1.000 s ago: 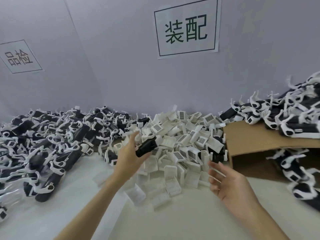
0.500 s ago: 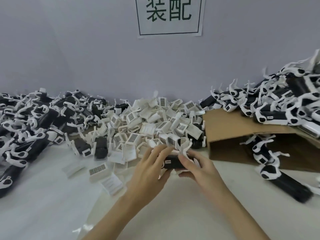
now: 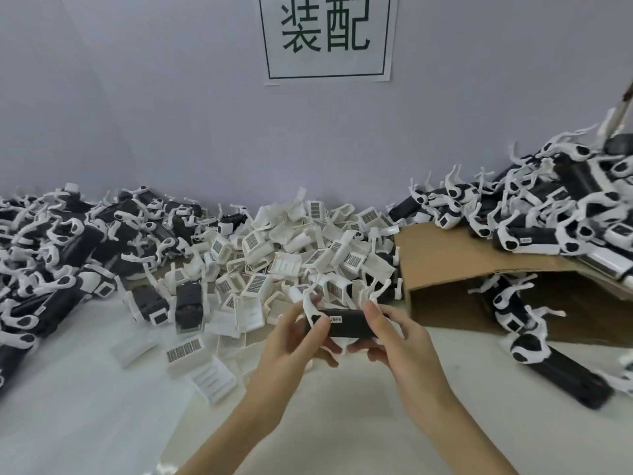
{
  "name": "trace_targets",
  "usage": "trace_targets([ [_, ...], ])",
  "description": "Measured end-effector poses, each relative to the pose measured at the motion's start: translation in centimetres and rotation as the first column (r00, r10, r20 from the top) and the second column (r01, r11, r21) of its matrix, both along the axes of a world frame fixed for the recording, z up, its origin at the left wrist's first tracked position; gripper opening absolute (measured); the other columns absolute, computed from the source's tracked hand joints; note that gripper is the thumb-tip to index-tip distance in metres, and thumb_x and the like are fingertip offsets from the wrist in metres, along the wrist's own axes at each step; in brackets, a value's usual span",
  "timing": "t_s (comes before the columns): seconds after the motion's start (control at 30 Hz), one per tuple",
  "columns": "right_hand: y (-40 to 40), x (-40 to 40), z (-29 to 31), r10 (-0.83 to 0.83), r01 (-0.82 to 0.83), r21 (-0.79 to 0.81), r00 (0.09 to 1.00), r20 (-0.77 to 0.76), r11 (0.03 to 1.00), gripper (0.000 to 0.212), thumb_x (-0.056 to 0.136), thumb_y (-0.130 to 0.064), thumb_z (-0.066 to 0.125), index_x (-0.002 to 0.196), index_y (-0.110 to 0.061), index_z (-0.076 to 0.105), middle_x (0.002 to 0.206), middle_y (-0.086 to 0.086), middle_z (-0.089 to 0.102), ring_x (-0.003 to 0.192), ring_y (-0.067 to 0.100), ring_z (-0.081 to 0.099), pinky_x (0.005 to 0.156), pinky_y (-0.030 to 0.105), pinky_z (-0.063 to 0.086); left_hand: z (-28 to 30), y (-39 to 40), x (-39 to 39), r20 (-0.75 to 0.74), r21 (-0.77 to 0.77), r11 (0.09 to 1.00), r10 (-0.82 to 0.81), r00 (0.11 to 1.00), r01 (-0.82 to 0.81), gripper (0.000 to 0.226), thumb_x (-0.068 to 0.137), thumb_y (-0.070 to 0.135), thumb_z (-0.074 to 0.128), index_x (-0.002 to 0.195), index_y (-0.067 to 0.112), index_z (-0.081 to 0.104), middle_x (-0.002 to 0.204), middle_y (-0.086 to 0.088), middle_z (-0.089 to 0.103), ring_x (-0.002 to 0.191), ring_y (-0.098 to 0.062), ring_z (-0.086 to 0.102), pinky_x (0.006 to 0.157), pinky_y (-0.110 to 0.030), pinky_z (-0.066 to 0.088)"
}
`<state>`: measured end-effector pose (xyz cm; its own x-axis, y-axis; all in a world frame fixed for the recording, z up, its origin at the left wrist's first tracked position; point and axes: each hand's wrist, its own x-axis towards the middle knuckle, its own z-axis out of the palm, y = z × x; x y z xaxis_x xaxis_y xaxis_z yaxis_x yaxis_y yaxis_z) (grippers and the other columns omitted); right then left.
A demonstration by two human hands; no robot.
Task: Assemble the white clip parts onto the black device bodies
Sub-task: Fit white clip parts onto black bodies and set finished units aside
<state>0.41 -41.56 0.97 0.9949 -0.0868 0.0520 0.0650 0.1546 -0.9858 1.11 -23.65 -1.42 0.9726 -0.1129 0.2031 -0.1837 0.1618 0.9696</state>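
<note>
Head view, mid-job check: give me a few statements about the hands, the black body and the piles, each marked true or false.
1. Both hands, left hand and right hand, hold one black body. True.
2. The black body lies flat on the table, untouched. False: it is held up in the hands.
3. A heap of loose white clips lies behind the hands. True.
4. The cardboard box is on the left side. False: it is on the right.
5. A paper sign hangs on the wall. True.
6. The left hand is idle and open. False: its fingers grip the black body.
</note>
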Motion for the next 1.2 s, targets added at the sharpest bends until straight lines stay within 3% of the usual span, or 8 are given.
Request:
trace_targets([
  [0.17,-0.3,0.0,0.2,0.05,-0.049,-0.043,0.999,0.018,0.998,0.065,0.074,-0.064,0.074,0.121,-0.019,0.068,0.097,0.004,0.079,0.077,0.029,0.078,0.062,0.032,0.049,0.4,0.4,0.2,0.022,-0.055,0.998,-0.042,0.999,0.044,0.059,0.081,0.063,0.083,0.115,0.016,0.076,0.098,-0.024,0.073,0.081,-0.038,0.069,0.078,-0.041,0.055],
  [0.4,-0.6,0.0,0.5,0.093,-0.091,-0.044,0.994,0.053,0.995,0.065,0.072,-0.052,0.08,0.128,-0.025,0.063,0.102,0.006,0.08,0.087,0.029,0.079,0.071,0.036,0.05,0.6,1.0,0.4,-0.022,-0.1,0.987,-0.127,0.992,0.125,0.059,0.089,0.054,0.08,0.135,0.022,0.064,0.13,-0.02,0.07,0.113,-0.042,0.069,0.085,-0.04,0.057],
  [0.57,-0.9,0.3,0.3,0.152,-0.158,0.101,0.986,0.063,0.982,0.067,0.074,-0.036,0.09,0.135,-0.029,0.064,0.124,0.001,0.074,0.097,0.034,0.077,0.067,0.034,0.055,0.6,1.9,1.1,-0.008,0.016,0.999,-0.031,0.999,0.031,0.077,0.082,0.052,0.087,0.15,0.037,0.053,0.13,-0.012,0.071,0.114,-0.038,0.069,0.115,-0.062,0.044],
  [0.7,-0.6,0.9,-0.6,0.218,-0.222,0.368,0.974,0.053,0.903,0.056,0.073,-0.024,0.092,0.125,-0.018,0.073,0.124,0.014,0.073,0.099,0.027,0.071,0.073,0.026,0.058,0.5,2.1,1.3,0.022,0.006,0.994,-0.107,0.994,0.107,0.07,0.087,0.042,0.085,0.147,0.044,0.052,0.14,-0.008,0.067,0.11,-0.036,0.074,0.098,-0.043,0.057],
  [0.8,-0.4,1.2,-1.0,0.131,-0.154,0.391,0.988,0.083,0.908,0.052,0.069,-0.023,0.094,0.117,-0.014,0.076,0.107,0.01,0.072,0.09,0.018,0.061,0.069,0.02,0.053,0.4,1.4,0.9,0.155,0.265,0.964,-0.011,0.988,-0.031,0.083,0.085,0.055,0.083,0.153,0.052,0.035,0.154,0.004,0.052,0.114,-0.019,0.072,0.093,-0.032,0.059],
  [0.87,-0.6,1.1,-1.0,0.029,-0.071,0.257,0.986,0.163,0.964,0.068,0.066,-0.028,0.099,0.126,-0.018,0.069,0.108,-0.001,0.076,0.094,0.01,0.07,0.073,0.018,0.055,0.4,1.0,0.5,0.344,0.368,0.902,0.094,0.934,-0.227,0.088,0.09,0.06,0.075,0.16,0.047,0.024,0.159,0.015,0.041,0.131,-0.012,0.06,0.098,-0.027,0.055],
  [0.97,-0.8,0.6,-1.0,-0.029,0.096,-0.143,0.912,0.408,0.985,0.07,0.072,-0.029,0.096,0.133,-0.035,0.062,0.129,-0.009,0.07,0.121,0.012,0.067,0.091,0.024,0.057,1.0,0.8,-0.4,0.512,0.347,0.887,0.092,0.854,-0.304,0.064,0.099,0.059,0.061,0.157,0.041,0.04,0.156,0.013,0.047,0.137,-0.018,0.056,0.099,-0.031,0.055],
  [1.2,1.2,-0.5,-2.6,0.168,0.24,-0.549,0.789,0.59,0.801,0.072,0.084,-0.018,0.087,0.146,-0.032,0.053,0.139,-0.03,0.053,0.124,0.01,0.06,0.098,0.022,0.053,1.3,-1.5,-2.0,0.276,0.254,0.947,0.124,0.953,-0.197,0.043,0.083,0.053,0.077,0.122,0.048,0.059,0.124,0.02,0.067,0.114,-0.01,0.067,0.085,-0.03,0.06],
])
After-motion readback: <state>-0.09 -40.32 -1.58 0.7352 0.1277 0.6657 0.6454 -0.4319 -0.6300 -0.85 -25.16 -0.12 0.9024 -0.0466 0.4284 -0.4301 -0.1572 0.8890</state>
